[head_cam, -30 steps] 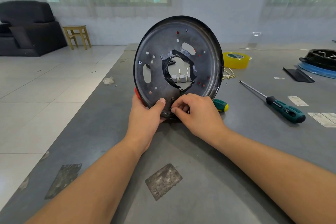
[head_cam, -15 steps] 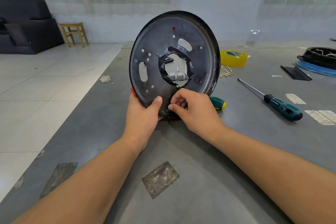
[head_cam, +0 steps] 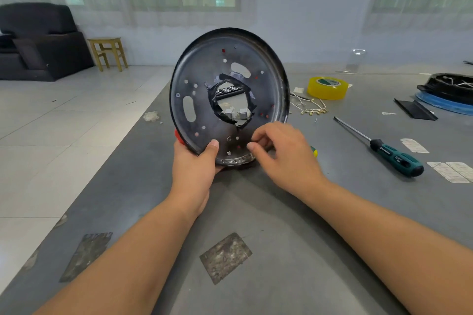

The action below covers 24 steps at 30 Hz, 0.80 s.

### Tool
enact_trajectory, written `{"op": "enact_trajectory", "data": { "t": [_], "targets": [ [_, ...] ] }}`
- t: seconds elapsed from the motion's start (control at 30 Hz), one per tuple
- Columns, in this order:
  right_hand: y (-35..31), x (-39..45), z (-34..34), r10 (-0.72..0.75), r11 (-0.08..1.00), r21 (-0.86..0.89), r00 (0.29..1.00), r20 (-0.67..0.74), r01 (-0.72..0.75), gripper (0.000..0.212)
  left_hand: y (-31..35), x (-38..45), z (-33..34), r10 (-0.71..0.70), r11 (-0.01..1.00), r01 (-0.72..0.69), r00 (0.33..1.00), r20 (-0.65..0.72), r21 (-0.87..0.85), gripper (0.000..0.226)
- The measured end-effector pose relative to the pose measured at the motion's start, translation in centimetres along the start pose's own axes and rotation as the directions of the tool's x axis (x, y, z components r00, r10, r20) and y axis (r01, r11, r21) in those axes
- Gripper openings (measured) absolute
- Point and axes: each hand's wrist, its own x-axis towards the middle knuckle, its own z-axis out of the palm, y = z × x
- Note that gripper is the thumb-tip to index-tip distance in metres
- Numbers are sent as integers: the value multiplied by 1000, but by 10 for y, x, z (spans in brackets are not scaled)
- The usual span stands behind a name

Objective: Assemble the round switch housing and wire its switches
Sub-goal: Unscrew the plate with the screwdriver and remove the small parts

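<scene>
1. Since the earlier frame, the right hand (head_cam: 284, 153) has drawn back from the lower rim of the round housing plate (head_cam: 227, 94); its fingertips, which were pressed against the metal near the bottom holes, now hover just beside the plate, with thumb and forefinger curled close together.
2. Whether that right grip pinches a small screw or nothing at all cannot be told; the fingertips hide anything between them.
3. The left hand (head_cam: 195, 163) still holds the plate upright on edge, thumb on the near face and fingers wrapped behind the lower rim, so this grip is closed on the plate, whose bottom edge is close to the grey surface (head_cam: 281, 238).
4. Judging by this, a fastener near the bottom edge has probably just been seated or released, and the right hand is free to fetch a tool; the screwdriver (head_cam: 391, 153) lies well apart to the right.
5. Through the taped central opening, two small white switch blocks (head_cam: 236, 113) show, but their wiring is too small to read.
6. A red part behind the plate's lower left peeks out only as a sliver, and a green-and-yellow handle is mostly hidden behind the right hand.
7. Loose wires with brass terminals (head_cam: 309, 107) lie beside the yellow tape roll (head_cam: 328, 88); another black housing at the far right is cut off by the frame edge.
</scene>
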Motion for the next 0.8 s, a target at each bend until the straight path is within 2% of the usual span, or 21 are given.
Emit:
{"op": "enact_trajectory", "data": {
  "t": [0.1,0.2,0.27,0.33,0.43,0.57,0.7,0.8],
  "targets": [
    [24,1,-17,121,978,-160,989,-85,-134,19,3,2,-2,-37,994,30,997,-68,-102,48],
    [47,-3,-25,332,889,-357,941,69,-288,40,5,4,-5,-69,986,52,992,-102,-157,49],
    [54,-6,-25,449,852,-388,872,195,-352,48,7,5,-8,-77,982,56,991,-113,-183,49],
    [58,-6,-22,474,858,-353,842,260,-374,43,9,7,-13,-80,977,54,989,-121,-208,49],
    [57,-4,-19,439,880,-320,860,259,-352,33,10,8,-19,-97,966,64,988,-122,-251,50],
    [55,-2,-17,472,879,-173,863,184,-444,31,14,14,-22,-124,951,79,983,-132,-299,44],
    [48,-4,-17,526,847,54,849,56,-529,29,15,18,-26,-150,935,97,980,-133,-340,47],
    [36,-4,-19,499,848,221,866,-27,-482,25,16,20,-30,-130,933,69,980,-151,-353,50]
  ]
}}
